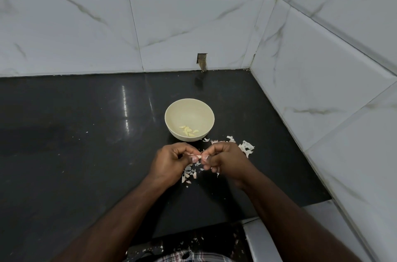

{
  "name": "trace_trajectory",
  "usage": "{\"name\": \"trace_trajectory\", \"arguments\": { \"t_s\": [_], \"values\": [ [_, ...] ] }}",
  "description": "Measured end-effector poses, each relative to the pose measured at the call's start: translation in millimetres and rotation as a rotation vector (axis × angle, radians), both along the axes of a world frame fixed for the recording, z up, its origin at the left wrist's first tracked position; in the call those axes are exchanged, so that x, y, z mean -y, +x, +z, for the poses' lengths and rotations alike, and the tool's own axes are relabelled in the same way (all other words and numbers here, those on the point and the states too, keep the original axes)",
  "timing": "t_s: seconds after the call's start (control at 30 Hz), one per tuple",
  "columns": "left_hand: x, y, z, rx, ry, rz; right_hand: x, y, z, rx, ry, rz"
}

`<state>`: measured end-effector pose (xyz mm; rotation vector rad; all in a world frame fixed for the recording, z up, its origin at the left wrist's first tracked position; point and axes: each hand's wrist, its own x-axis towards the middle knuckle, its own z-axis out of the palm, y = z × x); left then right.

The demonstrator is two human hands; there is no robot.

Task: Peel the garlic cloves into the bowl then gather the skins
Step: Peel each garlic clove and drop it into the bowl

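Both hands' fingers (194, 159) pinch one garlic clove (195, 156) between them.

We see cream bowl (189, 119) at frame centre, upright, four peeled cloves (189, 130) inside. We see unpeeled clove (196, 156) just below it, pinched between fingertips. White skins (246, 147) scattered right and below.
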<state>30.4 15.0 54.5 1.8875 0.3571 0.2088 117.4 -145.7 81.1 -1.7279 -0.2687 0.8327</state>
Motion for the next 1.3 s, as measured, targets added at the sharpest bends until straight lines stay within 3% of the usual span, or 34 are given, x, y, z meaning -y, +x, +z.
{"name": "trace_trajectory", "arguments": {
  "t_s": [0.27,0.47,0.63,0.77,0.83,1.0,1.13,1.3],
  "values": [
    [3.9,-5.5,5.4,0.065,0.139,-0.044,-0.9,-3.8,3.0,-0.159,-0.018,-0.07],
    [4.1,0.8,3.8,-0.127,-0.144,0.043,-8.6,-11.4,-15.7,0.492,-0.165,-0.076],
    [5.6,1.6,7.5,-0.169,-0.393,0.045,-5.8,-15.5,-24.1,0.863,-0.156,-0.034],
    [4.8,1.8,7.0,-0.199,-0.439,0.05,-3.5,-14.0,-26.4,0.975,-0.131,-0.024],
    [4.6,2.1,5.2,-0.174,-0.374,0.059,-4.5,-13.9,-23.6,0.885,-0.179,-0.005],
    [3.0,0.4,-1.6,-0.104,0.079,0.006,-6.9,-4.4,-10.4,0.218,-0.175,-0.043],
    [6.4,-4.4,3.0,0.026,0.164,-0.034,-2.7,-2.4,-1.6,-0.106,-0.065,-0.094],
    [7.3,-7.0,2.9,0.105,0.2,-0.036,-3.1,-0.2,-0.7,-0.339,-0.01,-0.097]
  ]
}}
